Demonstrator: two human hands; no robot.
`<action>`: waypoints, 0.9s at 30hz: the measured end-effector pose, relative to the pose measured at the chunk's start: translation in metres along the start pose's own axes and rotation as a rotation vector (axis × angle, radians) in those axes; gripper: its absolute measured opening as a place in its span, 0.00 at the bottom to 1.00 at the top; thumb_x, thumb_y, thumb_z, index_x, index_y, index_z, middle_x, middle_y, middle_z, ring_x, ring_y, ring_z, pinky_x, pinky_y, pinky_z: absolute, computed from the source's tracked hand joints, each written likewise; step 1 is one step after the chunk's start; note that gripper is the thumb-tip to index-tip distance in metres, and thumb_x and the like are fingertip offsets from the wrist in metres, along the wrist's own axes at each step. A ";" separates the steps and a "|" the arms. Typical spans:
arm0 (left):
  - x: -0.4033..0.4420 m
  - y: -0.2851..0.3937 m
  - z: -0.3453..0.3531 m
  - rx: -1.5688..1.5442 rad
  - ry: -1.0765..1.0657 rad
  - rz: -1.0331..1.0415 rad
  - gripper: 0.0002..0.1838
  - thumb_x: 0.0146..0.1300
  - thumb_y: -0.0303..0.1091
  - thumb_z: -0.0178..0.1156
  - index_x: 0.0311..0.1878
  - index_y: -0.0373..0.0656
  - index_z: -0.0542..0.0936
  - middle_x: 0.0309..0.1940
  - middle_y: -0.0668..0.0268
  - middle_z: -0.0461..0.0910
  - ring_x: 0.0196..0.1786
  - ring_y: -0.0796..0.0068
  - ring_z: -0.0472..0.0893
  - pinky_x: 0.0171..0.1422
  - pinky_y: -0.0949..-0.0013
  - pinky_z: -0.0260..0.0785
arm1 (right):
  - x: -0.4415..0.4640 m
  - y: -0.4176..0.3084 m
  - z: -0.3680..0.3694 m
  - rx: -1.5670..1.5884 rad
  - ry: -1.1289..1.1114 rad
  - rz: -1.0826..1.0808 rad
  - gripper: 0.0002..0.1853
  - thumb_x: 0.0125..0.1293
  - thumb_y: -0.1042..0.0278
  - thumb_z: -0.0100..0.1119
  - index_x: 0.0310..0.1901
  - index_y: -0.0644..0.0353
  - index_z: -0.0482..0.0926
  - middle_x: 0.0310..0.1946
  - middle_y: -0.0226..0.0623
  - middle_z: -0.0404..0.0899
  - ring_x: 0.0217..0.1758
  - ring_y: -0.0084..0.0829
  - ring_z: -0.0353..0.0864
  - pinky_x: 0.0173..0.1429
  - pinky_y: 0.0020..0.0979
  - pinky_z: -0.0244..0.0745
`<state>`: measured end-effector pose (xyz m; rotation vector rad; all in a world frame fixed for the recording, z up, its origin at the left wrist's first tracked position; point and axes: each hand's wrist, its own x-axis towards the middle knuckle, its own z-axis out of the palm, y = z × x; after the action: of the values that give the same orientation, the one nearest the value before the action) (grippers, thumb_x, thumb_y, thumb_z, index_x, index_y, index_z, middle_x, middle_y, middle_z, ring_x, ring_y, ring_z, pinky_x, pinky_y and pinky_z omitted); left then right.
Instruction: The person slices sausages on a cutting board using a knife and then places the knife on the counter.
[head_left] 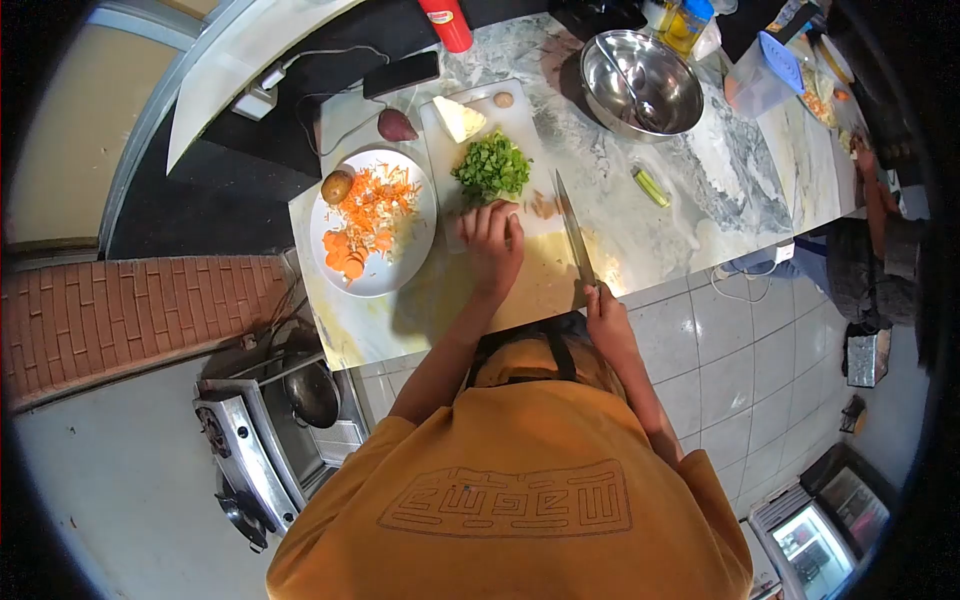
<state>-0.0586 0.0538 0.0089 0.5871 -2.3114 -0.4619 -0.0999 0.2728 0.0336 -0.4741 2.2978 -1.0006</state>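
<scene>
Right grip wraps a knife; left grip's curled at the greens, hold unclear. Leftward, carrots are cut, potato's whole.

The camera sits on the person's head and looks forward and down. The orange shirt is very near, at the bottom. Farther off are the left hand and right hand in the middle and the counter up top.
</scene>
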 end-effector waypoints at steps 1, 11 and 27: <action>0.000 -0.002 -0.004 0.020 0.018 -0.053 0.09 0.62 0.31 0.59 0.45 0.48 0.81 0.44 0.64 0.79 0.51 0.60 0.75 0.63 0.55 0.59 | -0.003 -0.009 -0.003 0.003 -0.030 0.028 0.21 0.79 0.54 0.45 0.49 0.69 0.74 0.31 0.67 0.78 0.41 0.68 0.77 0.41 0.56 0.71; 0.004 -0.013 -0.051 -0.148 -0.044 -0.171 0.10 0.69 0.32 0.56 0.48 0.40 0.79 0.44 0.55 0.77 0.51 0.51 0.75 0.60 0.54 0.66 | -0.007 -0.023 -0.014 0.022 -0.068 -0.009 0.21 0.78 0.54 0.45 0.49 0.68 0.74 0.33 0.67 0.78 0.42 0.67 0.78 0.43 0.57 0.72; 0.149 -0.027 -0.042 -0.157 -0.122 0.108 0.15 0.62 0.28 0.62 0.52 0.40 0.76 0.49 0.53 0.76 0.55 0.49 0.75 0.60 0.54 0.68 | -0.015 -0.009 -0.007 0.143 -0.104 -0.010 0.26 0.79 0.47 0.43 0.52 0.68 0.74 0.24 0.50 0.77 0.26 0.45 0.78 0.34 0.43 0.71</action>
<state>-0.1188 -0.0541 0.1061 0.3651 -2.3804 -0.6354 -0.0920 0.2792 0.0498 -0.4683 2.1167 -1.1100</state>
